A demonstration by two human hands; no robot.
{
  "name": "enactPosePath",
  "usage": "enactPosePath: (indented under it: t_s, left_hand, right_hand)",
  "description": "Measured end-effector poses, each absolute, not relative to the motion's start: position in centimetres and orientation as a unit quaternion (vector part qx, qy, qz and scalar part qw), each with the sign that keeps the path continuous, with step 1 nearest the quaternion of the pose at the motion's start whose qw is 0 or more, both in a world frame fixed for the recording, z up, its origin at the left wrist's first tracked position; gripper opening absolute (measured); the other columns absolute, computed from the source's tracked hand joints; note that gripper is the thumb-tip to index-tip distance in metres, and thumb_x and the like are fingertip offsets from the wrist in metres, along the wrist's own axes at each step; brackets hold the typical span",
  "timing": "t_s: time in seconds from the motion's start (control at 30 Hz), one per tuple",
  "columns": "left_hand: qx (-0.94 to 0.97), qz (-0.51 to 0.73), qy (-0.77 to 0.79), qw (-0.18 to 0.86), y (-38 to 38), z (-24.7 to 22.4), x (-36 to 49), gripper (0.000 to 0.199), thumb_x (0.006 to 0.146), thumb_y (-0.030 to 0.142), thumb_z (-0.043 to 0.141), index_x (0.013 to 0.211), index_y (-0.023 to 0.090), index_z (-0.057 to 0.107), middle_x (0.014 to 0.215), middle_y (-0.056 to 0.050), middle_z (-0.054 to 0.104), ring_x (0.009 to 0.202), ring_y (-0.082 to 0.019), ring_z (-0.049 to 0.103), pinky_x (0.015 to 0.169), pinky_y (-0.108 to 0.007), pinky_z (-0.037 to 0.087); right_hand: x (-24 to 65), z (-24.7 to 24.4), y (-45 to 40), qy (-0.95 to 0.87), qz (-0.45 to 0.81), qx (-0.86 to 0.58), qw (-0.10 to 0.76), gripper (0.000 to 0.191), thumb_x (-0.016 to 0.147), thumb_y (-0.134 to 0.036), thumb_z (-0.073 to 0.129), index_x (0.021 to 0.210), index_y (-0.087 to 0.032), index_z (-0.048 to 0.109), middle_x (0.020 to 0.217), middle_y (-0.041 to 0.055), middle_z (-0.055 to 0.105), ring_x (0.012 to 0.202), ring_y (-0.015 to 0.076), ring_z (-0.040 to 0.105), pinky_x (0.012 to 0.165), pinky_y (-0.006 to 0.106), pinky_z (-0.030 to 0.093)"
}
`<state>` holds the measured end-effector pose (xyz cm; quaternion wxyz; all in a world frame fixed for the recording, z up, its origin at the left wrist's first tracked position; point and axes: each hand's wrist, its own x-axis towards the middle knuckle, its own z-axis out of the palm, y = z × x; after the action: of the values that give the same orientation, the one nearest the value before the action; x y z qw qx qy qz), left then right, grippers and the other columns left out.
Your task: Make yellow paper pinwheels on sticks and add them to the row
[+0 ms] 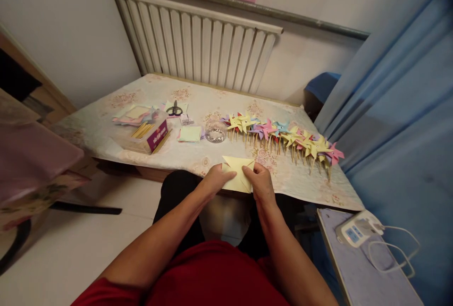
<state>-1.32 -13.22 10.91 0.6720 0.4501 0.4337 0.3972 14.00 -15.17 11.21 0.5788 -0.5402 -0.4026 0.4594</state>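
A square sheet of pale yellow paper [239, 181] with diagonal lines running in from its corners is held at the table's front edge. My left hand [215, 178] pinches its left side, thumb lying on top. On the opposite side my right hand [261, 179] grips it the same way; the fingers underneath are hidden. Just beyond the paper stand a round clear dish [215, 132] of small shiny pieces and a stack of coloured paper squares [190, 134]. Rows of finished paper pinwheels [283, 131] on sticks lie to the right.
A clear box [136, 143] with wooden sticks stands on the left of the flowered table [170, 159]. Black-handled scissors [174, 108] lie behind it near more coloured paper [136, 113]. A power strip [357, 230] with white cables rests on a side table at lower right.
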Motion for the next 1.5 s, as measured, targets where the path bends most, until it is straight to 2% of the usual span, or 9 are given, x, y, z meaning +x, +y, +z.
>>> enactPosePath:
  t_s: [0.4,0.57,0.73,0.9,1.0,1.1,1.23,1.4,1.5]
  left_hand:
    - [0.470,0.394,0.442,0.654,-13.3,10.8,-1.4,0.039,0.065,0.034,0.078,0.095,0.010,0.070,0.082,-0.006,0.072,0.076,-0.019,0.064,0.070,-0.028,0.049]
    - [0.480,0.393,0.388,0.682,-13.6,11.0,-1.8,0.043,0.071,0.043,0.073,0.099,0.011,0.068,0.084,-0.005,0.071,0.074,-0.017,0.061,0.071,-0.028,0.047]
    - [0.505,0.403,0.415,0.640,-14.1,11.2,-3.0,0.040,0.080,0.047,0.067,0.098,0.012,0.065,0.069,0.002,0.060,0.059,-0.010,0.049,0.057,-0.023,0.036]
    - [0.492,0.428,0.391,0.649,-14.8,11.1,-4.2,0.063,0.081,0.044,0.068,0.133,0.014,0.053,0.098,-0.005,0.070,0.083,-0.015,0.064,0.075,-0.027,0.050]
    - [0.498,0.432,0.370,0.654,-15.0,11.0,-4.9,0.072,0.079,0.040,0.070,0.143,0.016,0.046,0.115,-0.009,0.069,0.097,-0.018,0.066,0.085,-0.031,0.053]
    - [0.531,0.419,0.367,0.639,-15.0,10.8,-5.3,0.060,0.082,0.036,0.066,0.138,0.017,0.054,0.119,-0.010,0.069,0.098,-0.018,0.067,0.089,-0.033,0.054]
    - [0.616,0.392,0.382,0.566,-14.6,10.7,-5.6,0.039,0.087,0.028,0.056,0.122,0.017,0.067,0.110,-0.007,0.072,0.088,-0.015,0.067,0.090,-0.033,0.053]
    - [0.714,0.372,0.389,0.447,-14.4,11.0,-5.6,0.034,0.086,0.020,0.052,0.112,0.019,0.073,0.088,-0.002,0.071,0.078,-0.013,0.062,0.080,-0.029,0.051]
    - [0.744,0.371,0.386,0.400,-14.4,11.4,-5.6,0.031,0.087,0.019,0.050,0.107,0.019,0.074,0.085,-0.002,0.070,0.076,-0.013,0.060,0.077,-0.027,0.050]
  right_hand:
    - [13.8,10.3,-15.8,-0.364,0.550,-0.503,0.558,0.040,0.056,-0.041,0.087,0.087,-0.017,0.077,0.075,0.0032,0.077,0.063,0.0205,0.068,0.063,0.031,0.054]
    - [14.0,9.7,-15.7,-0.355,0.540,-0.511,0.567,0.039,0.060,-0.040,0.084,0.089,-0.016,0.076,0.077,0.0033,0.078,0.063,0.0205,0.069,0.065,0.032,0.055]
    - [14.3,9.8,-15.6,-0.335,0.523,-0.519,0.588,0.040,0.059,-0.038,0.084,0.090,-0.015,0.075,0.077,0.0037,0.078,0.064,0.0222,0.070,0.065,0.033,0.056]
    - [14.2,10.0,-15.6,-0.290,0.508,-0.522,0.620,0.040,0.055,-0.033,0.083,0.090,-0.016,0.074,0.082,0.0038,0.079,0.067,0.0214,0.071,0.068,0.033,0.057]
    - [14.1,10.2,-15.6,-0.271,0.507,-0.522,0.630,0.040,0.053,-0.031,0.083,0.089,-0.016,0.073,0.081,0.0035,0.079,0.066,0.0213,0.071,0.066,0.033,0.057]
    - [14.0,10.4,-15.6,-0.266,0.508,-0.521,0.632,0.040,0.052,-0.031,0.082,0.088,-0.016,0.073,0.080,0.0033,0.078,0.066,0.0216,0.071,0.066,0.033,0.057]
    - [14.0,10.4,-15.6,-0.274,0.504,-0.527,0.626,0.040,0.052,-0.031,0.082,0.088,-0.016,0.073,0.080,0.0037,0.078,0.066,0.0221,0.071,0.065,0.033,0.057]
    - [14.2,10.1,-15.7,-0.296,0.508,-0.525,0.616,0.038,0.056,-0.033,0.082,0.089,-0.016,0.074,0.080,0.0035,0.078,0.067,0.0215,0.071,0.065,0.032,0.056]
    - [14.2,10.0,-15.8,-0.305,0.510,-0.523,0.611,0.038,0.056,-0.033,0.082,0.089,-0.016,0.074,0.081,0.0036,0.078,0.068,0.0213,0.070,0.067,0.032,0.056]
